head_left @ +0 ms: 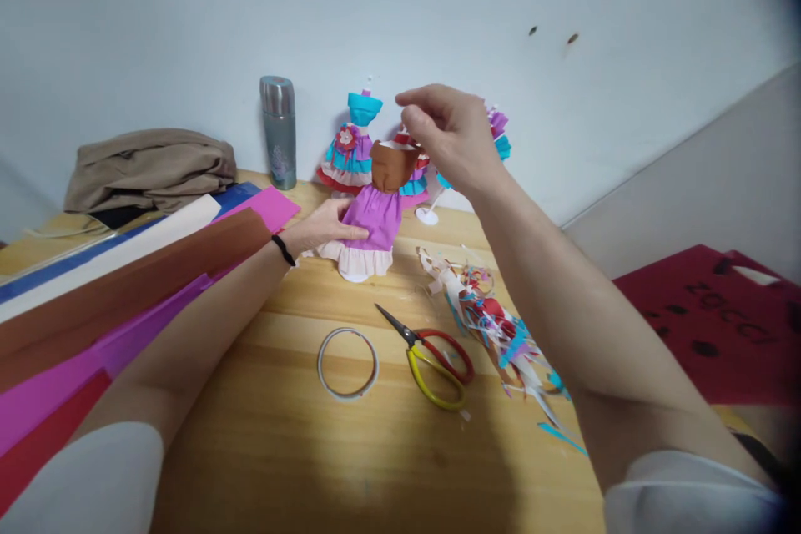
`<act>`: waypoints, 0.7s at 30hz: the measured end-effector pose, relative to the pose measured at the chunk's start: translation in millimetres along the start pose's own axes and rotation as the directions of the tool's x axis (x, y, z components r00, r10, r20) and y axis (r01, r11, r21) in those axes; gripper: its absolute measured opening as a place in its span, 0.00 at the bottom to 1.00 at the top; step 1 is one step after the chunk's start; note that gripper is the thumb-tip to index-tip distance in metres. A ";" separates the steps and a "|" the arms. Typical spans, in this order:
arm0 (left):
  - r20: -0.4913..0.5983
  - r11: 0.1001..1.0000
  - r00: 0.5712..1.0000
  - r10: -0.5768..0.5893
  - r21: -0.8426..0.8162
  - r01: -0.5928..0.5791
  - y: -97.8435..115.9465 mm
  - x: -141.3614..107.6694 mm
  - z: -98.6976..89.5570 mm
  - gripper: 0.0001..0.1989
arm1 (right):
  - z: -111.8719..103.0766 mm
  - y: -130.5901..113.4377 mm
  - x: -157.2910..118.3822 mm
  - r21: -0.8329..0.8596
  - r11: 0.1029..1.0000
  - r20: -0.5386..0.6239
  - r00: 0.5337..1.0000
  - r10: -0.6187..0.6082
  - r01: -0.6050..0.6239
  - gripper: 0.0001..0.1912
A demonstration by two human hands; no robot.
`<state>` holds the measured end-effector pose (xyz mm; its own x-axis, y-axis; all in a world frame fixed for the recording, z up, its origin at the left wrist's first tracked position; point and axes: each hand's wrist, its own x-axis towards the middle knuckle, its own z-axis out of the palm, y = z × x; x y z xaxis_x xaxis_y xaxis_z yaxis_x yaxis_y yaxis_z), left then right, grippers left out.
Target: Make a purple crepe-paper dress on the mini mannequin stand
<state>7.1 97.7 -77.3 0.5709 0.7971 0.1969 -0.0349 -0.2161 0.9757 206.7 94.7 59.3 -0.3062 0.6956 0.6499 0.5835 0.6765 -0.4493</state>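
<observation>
A small crepe-paper dress (375, 217) stands on a white round base, with a brown top, a purple skirt and a pale pink ruffle. My left hand (329, 224) grips its skirt from the left side, thumb across the front. Above and to the right of the brown top, my right hand (447, 129) is raised with thumb and forefinger drawn close in a pinch. Anything between those fingertips is too small to make out. Scissors (411, 340) with one red and one yellow handle lie spread nearer me, beside a thin roll of tape (321, 375).
Behind stand another paper dress (354, 158), further ones partly hidden by my right hand, and a flask (279, 133). Colored paper sheets (143, 292) and a brown cloth (150, 167) lie left. Paper scraps (494, 321) spread right, near a red bag (719, 334).
</observation>
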 end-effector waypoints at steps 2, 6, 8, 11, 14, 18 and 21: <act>-0.041 1.000 0.999 -0.016 -0.010 0.016 -1.6 2.0 1.1 0.24 | 2.5 11.1 -8.0 0.084 0.995 -0.140 0.989 -0.044 0.056 0.22; -0.012 1.000 1.000 -0.001 0.007 0.001 -0.7 3.4 0.3 0.22 | 18.7 34.0 -48.7 0.322 0.946 -0.304 0.950 0.067 0.037 0.28; 0.026 0.998 0.999 0.023 0.055 -0.024 2.5 3.1 -2.4 0.26 | 32.6 40.4 -79.6 0.374 0.927 -0.270 0.954 0.132 -0.022 0.28; 0.063 0.988 0.995 0.081 0.128 -0.088 9.3 2.7 -8.3 0.32 | 54.0 41.4 -122.6 0.332 0.934 -0.085 0.981 0.174 -0.136 0.32; 0.126 0.981 0.975 0.180 0.049 -0.188 17.7 3.1 -13.1 0.33 | 69.1 36.6 -145.1 0.261 0.945 0.016 0.980 0.200 -0.197 0.38; 0.069 0.954 0.951 0.301 -0.025 -0.300 30.8 3.9 -9.5 0.30 | 79.8 31.2 -150.1 0.203 0.955 0.054 0.976 0.211 -0.217 0.33; -0.014 0.957 0.958 0.288 0.037 -0.287 38.1 4.7 1.7 0.23 | 83.4 29.8 -152.1 0.174 0.943 0.065 0.959 0.277 -0.284 0.24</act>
<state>9.8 92.2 -39.3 0.5253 0.7087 0.4710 -0.1671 -0.4568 0.8737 207.9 29.2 -104.0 -0.1806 0.8698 0.4592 0.5061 0.4825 -0.7149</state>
